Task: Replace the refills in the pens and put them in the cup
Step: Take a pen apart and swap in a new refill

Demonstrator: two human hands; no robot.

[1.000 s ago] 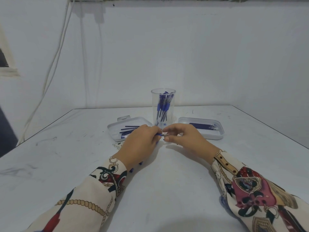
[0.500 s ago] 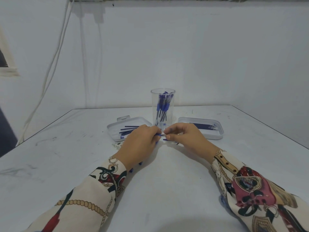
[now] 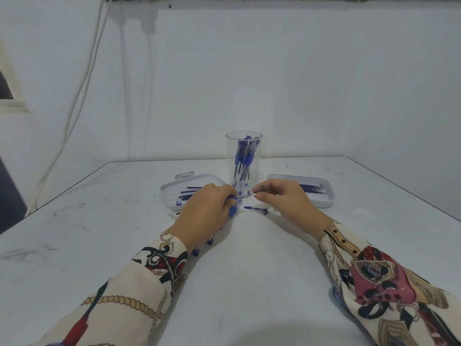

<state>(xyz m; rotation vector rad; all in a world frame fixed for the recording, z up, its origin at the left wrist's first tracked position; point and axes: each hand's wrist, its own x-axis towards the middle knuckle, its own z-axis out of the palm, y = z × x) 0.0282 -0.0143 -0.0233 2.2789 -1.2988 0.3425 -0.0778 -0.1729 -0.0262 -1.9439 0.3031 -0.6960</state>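
While both patterned sleeves enter from 6 o'clock, the left hand (image 3: 207, 211) curls round a bundle of pens (image 3: 234, 209) whose blue ends show below the wrist at 7 o'clock, and its fingertips also steady one clear pen barrel (image 3: 243, 196) at the centre. The right hand (image 3: 282, 199), just beside it at 3 o'clock, pinches the far end of that barrel between thumb and forefinger. A loose blue-tipped piece (image 3: 255, 208) (whether refill or pen tip cannot be told) lies on the white table (image 3: 249, 283) just nearer than the two hands. Beyond the left hand, at 11 o'clock, a shallow white tray (image 3: 172, 189) holds several dark refills (image 3: 189, 193); at 1 o'clock a second tray (image 3: 329, 196) holds a neater row of refills (image 3: 311, 188). Between them, at 12 o'clock, the clear cup (image 3: 244, 156) stands upright with a cluster of blue pens (image 3: 244, 158) inside. Judged from this, the task is partly done: several pens are in the cup, while the gripped bundle awaits refilling. No brand, label or writing is legible.
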